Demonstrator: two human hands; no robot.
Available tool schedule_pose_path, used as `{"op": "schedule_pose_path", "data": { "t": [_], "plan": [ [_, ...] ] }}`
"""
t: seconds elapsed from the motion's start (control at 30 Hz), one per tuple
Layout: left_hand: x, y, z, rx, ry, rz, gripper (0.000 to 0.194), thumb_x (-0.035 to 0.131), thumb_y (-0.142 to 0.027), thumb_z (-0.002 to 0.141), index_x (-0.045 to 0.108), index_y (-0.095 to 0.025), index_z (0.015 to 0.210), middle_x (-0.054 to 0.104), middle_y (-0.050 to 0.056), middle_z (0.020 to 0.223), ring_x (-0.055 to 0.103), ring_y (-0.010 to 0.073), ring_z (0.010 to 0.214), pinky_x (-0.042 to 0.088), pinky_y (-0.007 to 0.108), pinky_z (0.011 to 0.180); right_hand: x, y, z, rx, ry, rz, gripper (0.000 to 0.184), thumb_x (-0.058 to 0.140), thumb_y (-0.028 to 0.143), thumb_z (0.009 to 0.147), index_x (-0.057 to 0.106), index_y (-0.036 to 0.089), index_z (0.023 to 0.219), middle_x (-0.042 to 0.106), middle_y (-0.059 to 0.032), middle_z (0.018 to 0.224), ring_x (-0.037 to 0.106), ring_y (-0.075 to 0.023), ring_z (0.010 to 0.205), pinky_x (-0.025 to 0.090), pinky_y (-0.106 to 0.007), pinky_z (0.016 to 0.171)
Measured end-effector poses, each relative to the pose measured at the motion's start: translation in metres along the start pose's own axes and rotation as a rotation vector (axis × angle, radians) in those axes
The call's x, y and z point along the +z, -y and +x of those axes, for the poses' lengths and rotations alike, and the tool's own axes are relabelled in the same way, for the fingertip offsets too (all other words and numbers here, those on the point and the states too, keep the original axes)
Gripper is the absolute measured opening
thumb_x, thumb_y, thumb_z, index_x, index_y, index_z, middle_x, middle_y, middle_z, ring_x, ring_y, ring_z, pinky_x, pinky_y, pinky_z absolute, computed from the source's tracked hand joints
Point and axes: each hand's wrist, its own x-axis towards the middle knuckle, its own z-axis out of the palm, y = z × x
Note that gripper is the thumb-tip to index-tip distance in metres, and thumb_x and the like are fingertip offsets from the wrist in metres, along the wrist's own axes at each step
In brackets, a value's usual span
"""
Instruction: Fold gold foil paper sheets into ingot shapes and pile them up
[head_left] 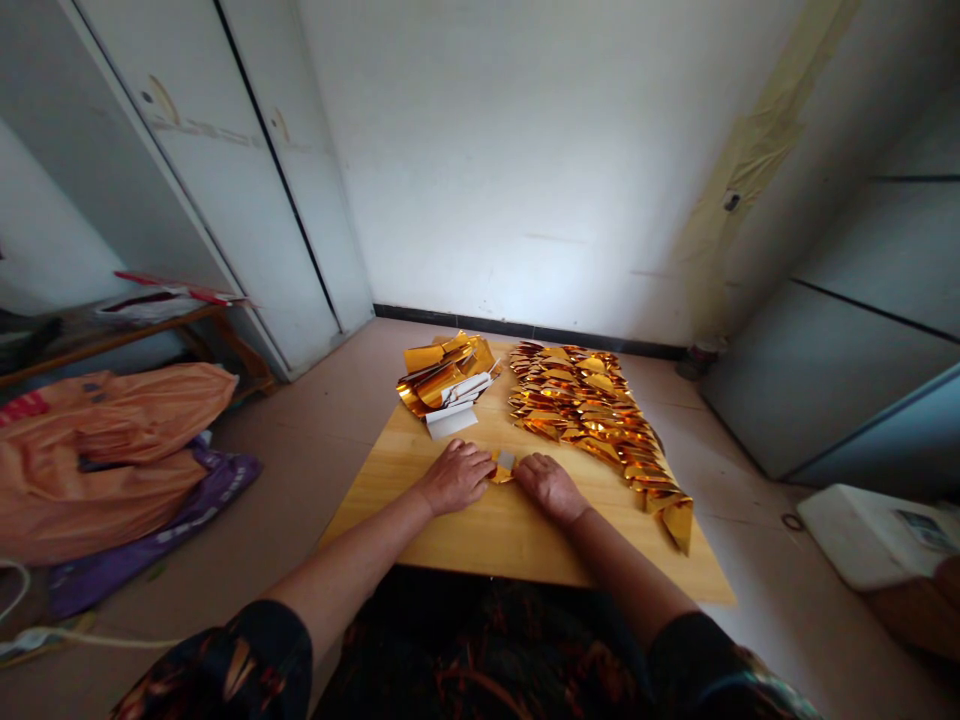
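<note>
A small piece of gold foil paper (501, 466), partly folded and with some of its pale back showing, lies on the wooden table (465, 545) between my two hands. My left hand (457, 477) grips its left edge with curled fingers. On its right edge my right hand (551, 487) is closed too, fingers bent down onto the paper. Just beyond my left hand is a loose heap of gold sheets (442, 380), several with the white side up. Rows of folded gold pieces (592, 400) fill the table's right side, overlapping one another.
A white wall (525, 180) and pale cabinets (202, 130) stand beyond the table. To the left lie an orange bag (112, 440) and a purple bag (165, 530). A white foam box (862, 535) sits on the floor at right, near a grey cabinet (840, 350).
</note>
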Motion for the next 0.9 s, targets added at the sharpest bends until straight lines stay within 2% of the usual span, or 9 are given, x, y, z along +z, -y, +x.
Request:
{"op": "schedule_pose_path", "data": {
  "t": [0.13,0.33,0.53,0.67,0.8,0.9],
  "plan": [
    [0.008,-0.002,0.005,-0.026,-0.034,0.055,0.019,0.047,-0.019,0.087,0.063,-0.021,0.097,0.065,0.006,0.095,0.051,0.0197,0.087,0.033,0.035,0.078,0.002,-0.005,-0.001,0.004,-0.014,-0.005,0.025,0.038,0.020,0.096,0.061,0.016,0.088,0.060,-0.0047,0.084,0.049,-0.0160,0.078,0.035,-0.027,0.071],
    [0.011,-0.002,0.003,0.008,-0.064,0.094,0.019,0.044,-0.022,0.091,0.062,-0.021,0.094,0.064,0.005,0.091,0.051,0.0187,0.085,0.033,0.033,0.075,0.002,0.001,-0.004,0.026,-0.019,-0.016,0.022,0.041,0.021,0.095,0.060,0.017,0.085,0.060,-0.0047,0.085,0.049,-0.0169,0.081,0.033,-0.028,0.070],
    [0.011,-0.009,-0.001,-0.003,-0.087,0.138,0.019,0.044,-0.025,0.093,0.061,-0.021,0.096,0.064,0.005,0.092,0.052,0.0185,0.085,0.033,0.033,0.074,-0.001,0.019,-0.011,0.165,-0.049,-0.009,0.019,0.044,0.025,0.094,0.061,0.019,0.087,0.061,-0.0047,0.088,0.048,-0.0183,0.085,0.031,-0.030,0.071],
    [0.009,-0.019,-0.003,-0.033,-0.071,0.120,0.019,0.042,-0.021,0.093,0.061,-0.020,0.092,0.064,0.005,0.086,0.052,0.0184,0.082,0.033,0.034,0.074,-0.004,0.029,-0.012,0.218,-0.053,-0.026,0.017,0.047,0.024,0.093,0.061,0.020,0.085,0.060,-0.0051,0.089,0.047,-0.0189,0.085,0.030,-0.031,0.072],
    [0.007,-0.028,-0.006,-0.063,-0.066,0.093,0.019,0.042,-0.019,0.092,0.059,-0.019,0.085,0.063,0.005,0.080,0.052,0.0185,0.079,0.033,0.034,0.072,-0.004,0.033,-0.014,0.260,-0.078,-0.030,0.015,0.049,0.022,0.092,0.062,0.021,0.084,0.060,-0.0047,0.088,0.047,-0.0186,0.083,0.029,-0.030,0.071],
    [0.007,-0.031,-0.008,-0.080,-0.090,0.065,0.018,0.043,-0.018,0.091,0.061,-0.020,0.089,0.064,0.005,0.081,0.053,0.0186,0.080,0.034,0.034,0.071,-0.001,0.034,-0.018,0.313,-0.110,0.041,0.019,0.048,0.019,0.092,0.062,0.020,0.080,0.060,-0.0039,0.084,0.048,-0.0169,0.080,0.030,-0.028,0.070]
  ]
}}
